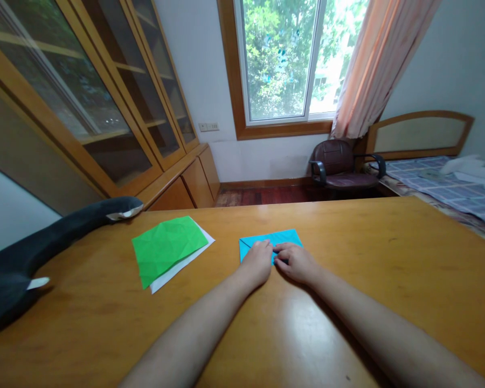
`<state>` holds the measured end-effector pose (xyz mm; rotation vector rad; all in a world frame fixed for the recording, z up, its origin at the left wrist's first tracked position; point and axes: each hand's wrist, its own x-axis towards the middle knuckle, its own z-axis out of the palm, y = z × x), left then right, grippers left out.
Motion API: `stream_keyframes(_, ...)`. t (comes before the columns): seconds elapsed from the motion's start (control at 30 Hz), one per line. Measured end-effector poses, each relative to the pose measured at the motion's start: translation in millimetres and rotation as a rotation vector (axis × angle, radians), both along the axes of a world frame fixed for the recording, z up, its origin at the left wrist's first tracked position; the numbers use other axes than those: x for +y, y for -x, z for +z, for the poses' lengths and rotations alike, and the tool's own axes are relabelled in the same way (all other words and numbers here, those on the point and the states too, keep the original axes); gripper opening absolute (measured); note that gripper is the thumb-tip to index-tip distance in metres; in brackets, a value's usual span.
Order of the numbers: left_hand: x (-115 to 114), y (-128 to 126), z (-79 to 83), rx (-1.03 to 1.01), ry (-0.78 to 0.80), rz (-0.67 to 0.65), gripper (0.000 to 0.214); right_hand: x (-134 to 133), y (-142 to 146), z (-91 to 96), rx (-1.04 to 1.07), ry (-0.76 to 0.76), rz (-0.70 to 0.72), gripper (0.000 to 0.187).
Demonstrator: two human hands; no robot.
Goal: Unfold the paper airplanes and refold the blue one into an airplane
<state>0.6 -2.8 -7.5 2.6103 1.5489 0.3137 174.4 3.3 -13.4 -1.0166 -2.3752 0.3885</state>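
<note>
A blue sheet of folding paper (285, 236) lies on the wooden table in front of me, with folded flaps and a diagonal crease at its left corner. On its left and middle part rests my left hand (260, 260), fingers closed together and pressing on the paper. My right hand (296, 261) is beside it, fingers curled and pinching at the paper's middle, the tips almost meeting those of the left. Both hands cover the paper's lower part. To the left is a creased green sheet of paper (167, 248) over a white sheet (181, 265).
On the left of the wooden table (388, 258) lies a dark, curved stuffed toy (64, 237). Beyond the far edge are a glass-door cabinet (145, 134), a brown office chair (333, 161) and a bed (448, 167). A window with a pink curtain (383, 64) is behind.
</note>
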Motion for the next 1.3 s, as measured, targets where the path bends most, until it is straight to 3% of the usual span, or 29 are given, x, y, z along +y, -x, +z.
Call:
stream_keyframes(0.2, 9.8, -13.3, 11.5, 0.135, 0.030, 0.055, 0.028, -0.3, 0.0, 1.6, 0.004, 0.016, -0.002, 0.020)
stream_keyframes(0.5, 10.4, -20.5, 6.7, 0.206, -0.007, 0.109, 0.035, 0.6, 1.1, 0.6, 0.035, -0.016, 0.023, 0.021)
stream_keyframes(0.7, 5.8, -24.0, 4.8, 0.140, -0.009, 0.227, 0.038, 1.0, 1.7, 1.8, 0.020, 0.029, 0.017, 0.021)
stream_keyframes(1.3, -15.3, -15.6, 21.0, 0.169, 0.039, 0.630, 0.059, 2.2, 2.4, 0.1, -0.015, 0.085, -0.028, 0.026)
